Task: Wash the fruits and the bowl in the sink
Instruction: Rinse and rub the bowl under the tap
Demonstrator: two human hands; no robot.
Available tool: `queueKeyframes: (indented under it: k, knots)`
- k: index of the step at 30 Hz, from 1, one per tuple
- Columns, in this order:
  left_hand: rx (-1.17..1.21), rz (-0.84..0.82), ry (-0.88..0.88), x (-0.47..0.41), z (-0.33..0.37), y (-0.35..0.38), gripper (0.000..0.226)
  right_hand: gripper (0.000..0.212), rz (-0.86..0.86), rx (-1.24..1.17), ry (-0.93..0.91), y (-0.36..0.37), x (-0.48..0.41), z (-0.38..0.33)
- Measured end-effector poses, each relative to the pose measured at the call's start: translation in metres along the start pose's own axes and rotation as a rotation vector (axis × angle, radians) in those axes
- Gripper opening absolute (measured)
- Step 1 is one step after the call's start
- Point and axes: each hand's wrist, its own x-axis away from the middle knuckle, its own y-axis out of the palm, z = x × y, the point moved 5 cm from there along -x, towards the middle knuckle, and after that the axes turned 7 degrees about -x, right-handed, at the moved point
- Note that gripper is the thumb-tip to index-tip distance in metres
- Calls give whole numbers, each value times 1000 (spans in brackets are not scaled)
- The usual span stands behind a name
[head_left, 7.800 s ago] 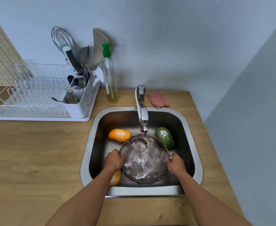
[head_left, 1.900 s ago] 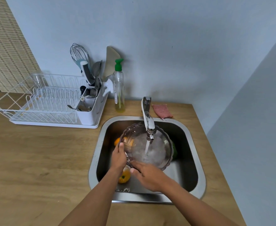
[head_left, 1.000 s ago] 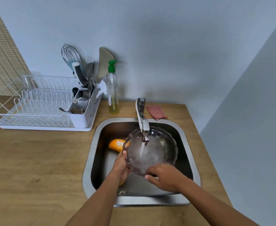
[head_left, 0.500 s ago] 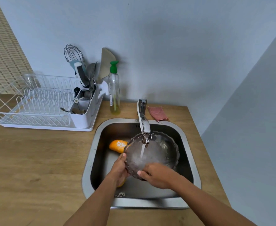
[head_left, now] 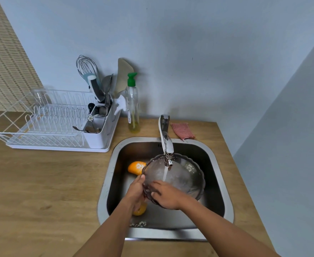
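A clear scalloped glass bowl (head_left: pixel 186 178) is held tilted over the steel sink (head_left: pixel 225 191), right under the tap (head_left: pixel 166 143), and water streams into it. My left hand (head_left: pixel 136 189) grips the bowl's left rim. My right hand (head_left: pixel 164 194) lies flat inside the bowl's near wall, fingers spread against the glass. An orange fruit (head_left: pixel 136 167) with foam on it lies on the sink floor at the back left. A yellow-orange fruit (head_left: pixel 139 210) shows below my left wrist. The green fruit is hidden behind the bowl.
A white dish rack (head_left: pixel 46 125) with a utensil caddy (head_left: pixel 98 125) stands on the wooden counter (head_left: pixel 41 191) to the left. A green-capped soap bottle (head_left: pixel 133 106) and a pink scrub cloth (head_left: pixel 182 130) sit behind the sink. Walls close off the back and right.
My right hand has slid left along the inside of the bowl toward my left hand. The bowl stays under the running water, held a little lower and more tilted.
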Motion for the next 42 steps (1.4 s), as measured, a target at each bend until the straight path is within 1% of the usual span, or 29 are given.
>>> queueKeyframes:
  k: [3,6,7,9,11,13,17,19,22,24,26,28,31,33,35,37,39,42]
  knots:
    - [-13,17,39,1,11,-3,31,47,-12,-100,-28,4,5,-10]
    - [-56,55,77,-2,20,-12,31,33,-4,-217,-3,1,17,-8]
    - [-81,60,85,-3,22,-15,32,33,-7,-208,7,-1,20,-5]
    - [-138,74,98,-3,27,-17,31,42,-29,-91,30,-1,25,5]
    - [-191,87,114,-2,30,-17,31,46,-46,31,57,-1,30,16]
    - [-236,86,138,-1,33,-14,31,49,-28,123,103,-2,34,32]
    - [-394,140,219,5,39,-14,31,46,110,278,236,-9,33,61]
    - [-483,166,227,6,38,-16,34,40,174,351,304,-16,30,70]
    - [-583,178,228,5,35,-18,38,37,246,501,308,-28,20,75]
    - [-584,165,215,6,33,-16,37,42,321,516,294,-36,15,73]
    - [-575,152,190,7,30,-16,36,52,338,468,283,-38,7,69]
    - [-558,131,151,7,28,-17,36,61,317,373,280,-33,-3,61]
    - [-534,98,119,11,30,-18,36,66,277,221,321,-21,-19,51]
    - [-527,78,112,11,30,-18,36,65,238,126,333,-10,-27,42]
    - [-502,62,97,12,28,-16,36,62,211,-22,311,-3,-29,28]
    - [-465,45,67,10,22,-16,36,62,172,-167,266,-1,-28,11]
    - [-432,36,43,11,21,-16,35,61,141,-260,210,-2,-26,-2]
    - [-424,39,45,9,23,-21,36,42,100,-324,140,-6,-20,-5]
